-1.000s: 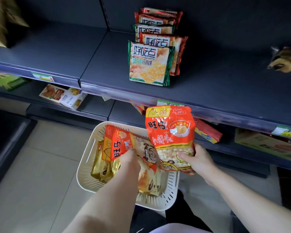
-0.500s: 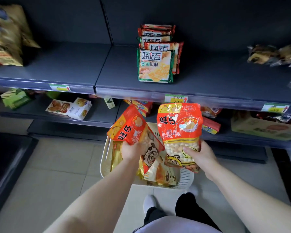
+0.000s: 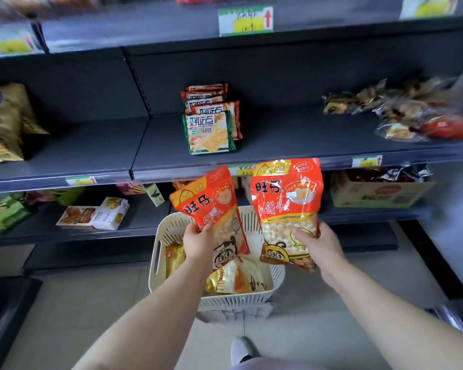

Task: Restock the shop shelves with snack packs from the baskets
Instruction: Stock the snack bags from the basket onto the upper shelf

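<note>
Basket [image 3: 158, 252] on floor [image 3: 64, 303] before the shelves [image 3: 278, 137].

The dark shelf [image 3: 292, 134] before you carries a row of cracker packs [image 3: 210, 134] at its middle, wrapped pastries [image 3: 401, 110] to the right and yellow bags [image 3: 3, 124] to the left. Your cream basket [image 3: 233, 303] stands on the tiled floor [image 3: 78, 311].

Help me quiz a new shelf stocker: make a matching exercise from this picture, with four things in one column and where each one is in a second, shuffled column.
Things
1. tilted red snack pack
2. upright red snack pack
3. cream basket
4. green-edged biscuit pack

Places
A. front of the stack on the middle shelf
B. gripped by the right hand
C. low by the floor, in front of the shelves
D. gripped by the left hand

Pairs: 1-D, 2-B, 3-C, 4-A
</note>
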### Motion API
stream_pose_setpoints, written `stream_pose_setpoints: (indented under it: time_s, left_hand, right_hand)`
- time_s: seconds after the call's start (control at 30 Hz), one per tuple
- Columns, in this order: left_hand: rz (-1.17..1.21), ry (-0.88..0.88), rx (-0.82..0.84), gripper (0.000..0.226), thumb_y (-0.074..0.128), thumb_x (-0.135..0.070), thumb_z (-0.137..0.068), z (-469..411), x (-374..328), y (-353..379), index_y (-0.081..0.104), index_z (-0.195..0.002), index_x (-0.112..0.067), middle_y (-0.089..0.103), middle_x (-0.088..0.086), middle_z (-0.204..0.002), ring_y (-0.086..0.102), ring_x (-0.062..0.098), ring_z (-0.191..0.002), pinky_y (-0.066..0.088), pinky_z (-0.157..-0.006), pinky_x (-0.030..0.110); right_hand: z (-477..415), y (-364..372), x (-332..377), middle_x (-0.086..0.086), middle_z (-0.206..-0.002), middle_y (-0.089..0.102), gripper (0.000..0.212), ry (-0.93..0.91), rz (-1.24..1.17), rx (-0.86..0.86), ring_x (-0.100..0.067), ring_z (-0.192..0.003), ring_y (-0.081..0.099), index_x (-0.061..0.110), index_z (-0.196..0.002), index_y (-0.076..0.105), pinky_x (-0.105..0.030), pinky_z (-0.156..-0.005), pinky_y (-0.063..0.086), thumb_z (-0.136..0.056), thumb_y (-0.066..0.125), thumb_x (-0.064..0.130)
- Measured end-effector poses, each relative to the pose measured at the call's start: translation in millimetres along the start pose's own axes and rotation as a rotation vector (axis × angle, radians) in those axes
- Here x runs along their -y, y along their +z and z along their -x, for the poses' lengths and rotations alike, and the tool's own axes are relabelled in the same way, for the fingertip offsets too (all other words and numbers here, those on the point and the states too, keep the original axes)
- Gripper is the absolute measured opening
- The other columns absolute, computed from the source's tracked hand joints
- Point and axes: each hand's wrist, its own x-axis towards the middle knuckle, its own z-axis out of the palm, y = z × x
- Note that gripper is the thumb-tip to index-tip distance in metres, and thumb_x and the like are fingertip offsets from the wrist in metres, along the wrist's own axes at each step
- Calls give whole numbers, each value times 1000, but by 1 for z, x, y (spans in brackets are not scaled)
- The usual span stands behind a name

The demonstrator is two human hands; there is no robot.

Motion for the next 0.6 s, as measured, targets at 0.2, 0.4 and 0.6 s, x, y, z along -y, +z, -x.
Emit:
stream_pose_setpoints:
  time_s: [0.2,0.4,0.6]
  left_hand:
    - [-51,98,88,6,57,-21,-98,55,-15,29,62,-97,-25,70,1,-99,65,23,-92,52,-94,45]
    - [-59,184,189,8,55,-21,-98,121,-23,60,56,-91,-25,69,2,-92,68,33,-99,54,-92,52]
    - [-66,299,234,5,58,-22,-96,178,-44,87,63,-95,-25,72,2,-97,69,29,-96,57,-87,49]
  right_hand:
    - [32,-61,-8,-1,-107,69,27,-67,-143,-67,-22,-96,67,22,-111,60,-46,-84,57,-87,72,24]
    - [65,-119,-20,-3,-105,66,15,-133,-171,-218,-22,-92,65,28,-92,58,-48,-82,57,-85,72,29]
    - [89,-172,-19,-2,-104,63,21,-202,-243,-388,-24,-89,64,29,-90,56,-48,-80,57,-79,70,41]
